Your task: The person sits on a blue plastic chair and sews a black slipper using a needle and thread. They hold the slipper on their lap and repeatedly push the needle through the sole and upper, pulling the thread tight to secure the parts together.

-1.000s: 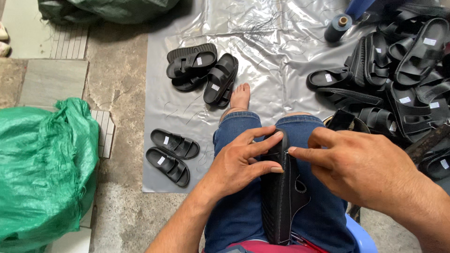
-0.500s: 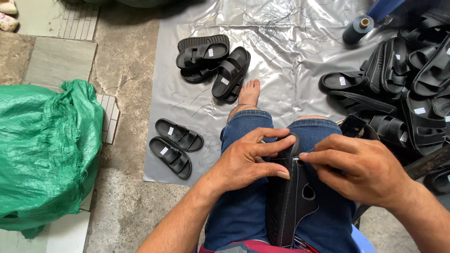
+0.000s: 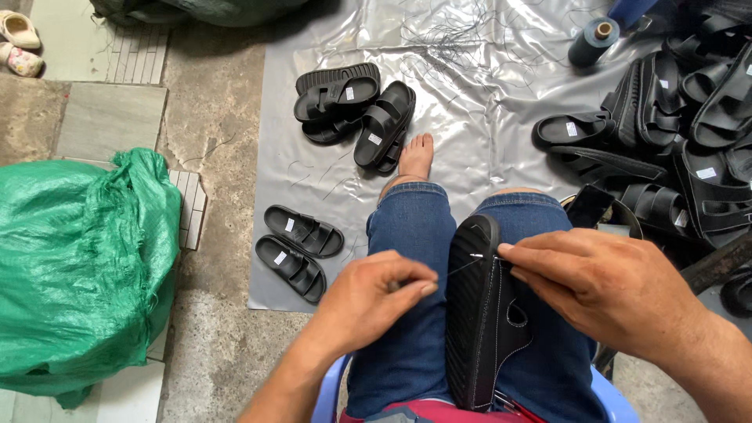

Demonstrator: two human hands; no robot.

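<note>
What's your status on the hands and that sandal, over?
Left hand pinching thread off the needle. Right hand steadying black sandal on edge in lap. Nothing between hands and sandal.

Green woven sack [image 3: 82,266] bulging at left on the concrete. Silver plastic sheet [image 3: 470,102] spread over the floor, with a pair of small black sandals [image 3: 298,251] on its left edge, stacked sandals [image 3: 356,113] above, heaped black sandals [image 3: 674,133] at right, thread spool [image 3: 593,41] nearby.

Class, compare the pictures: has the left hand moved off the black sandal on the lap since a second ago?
Yes. The left hand has pulled away leftward from the black sandal, now over the left thigh, pinching thread.
</note>
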